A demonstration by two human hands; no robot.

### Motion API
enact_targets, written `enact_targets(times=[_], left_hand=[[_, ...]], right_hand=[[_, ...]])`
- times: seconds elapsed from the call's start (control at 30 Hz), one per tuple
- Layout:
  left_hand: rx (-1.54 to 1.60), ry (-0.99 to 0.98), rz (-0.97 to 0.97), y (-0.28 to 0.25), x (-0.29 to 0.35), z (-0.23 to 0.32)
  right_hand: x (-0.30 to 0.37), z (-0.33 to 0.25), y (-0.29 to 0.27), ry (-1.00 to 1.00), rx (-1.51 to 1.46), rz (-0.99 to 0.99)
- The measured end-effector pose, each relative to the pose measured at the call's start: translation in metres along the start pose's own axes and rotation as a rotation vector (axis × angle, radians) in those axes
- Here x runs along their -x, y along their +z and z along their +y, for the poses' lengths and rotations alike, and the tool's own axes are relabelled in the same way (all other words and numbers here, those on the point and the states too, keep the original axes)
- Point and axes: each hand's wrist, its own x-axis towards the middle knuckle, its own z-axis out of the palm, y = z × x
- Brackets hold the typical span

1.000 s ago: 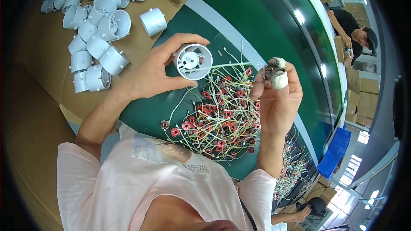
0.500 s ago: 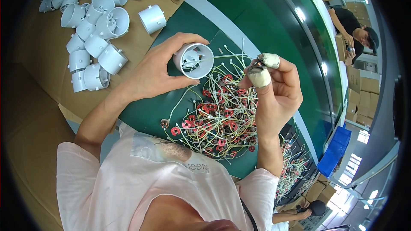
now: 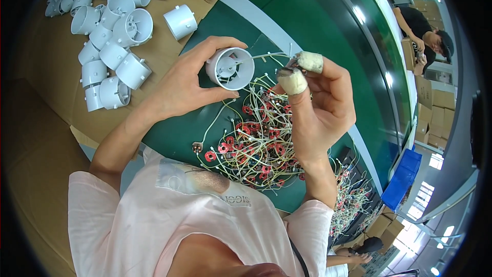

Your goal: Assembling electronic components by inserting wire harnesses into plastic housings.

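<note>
My left hand (image 3: 192, 74) grips a white plastic cylinder housing (image 3: 230, 86) from its left side, with the open end and inner ribs facing up. My right hand (image 3: 323, 102), thumb and forefinger wrapped in pale tape, pinches a small dark motor-like part (image 3: 293, 66) to the right of the housing. A pale wire (image 3: 269, 55) runs between the housing and that part. Below both hands lies a tangled pile of small red and dark motors with thin wires (image 3: 261, 138). One loose motor (image 3: 197, 147) rests at the pile's left, its wire trailing upward.
Several white housings (image 3: 134, 27) are heaped on cardboard (image 3: 159, 54) at the upper left. A green conveyor belt (image 3: 328, 15) curves past on the right. More wired parts sit in a black tray (image 3: 353, 190) near a blue bin (image 3: 402, 179). Two other people (image 3: 425, 36) are at the right.
My right hand has moved left with the small part, closer to the housing. My left hand and the housing have shifted only slightly upward.
</note>
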Motion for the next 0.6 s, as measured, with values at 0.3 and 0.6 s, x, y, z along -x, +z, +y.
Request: enact_targets(times=[0.3, 0.6], left_hand=[[-0.375, 0.25, 0.058, -0.001, -0.001, 0.007], [-0.211, 0.22, 0.026, -0.002, 0.002, 0.011]], right_hand=[[-0.003, -0.007, 0.007, 0.238, -0.147, -0.502], [-0.009, 0.004, -0.005, 0.246, -0.114, -0.509]])
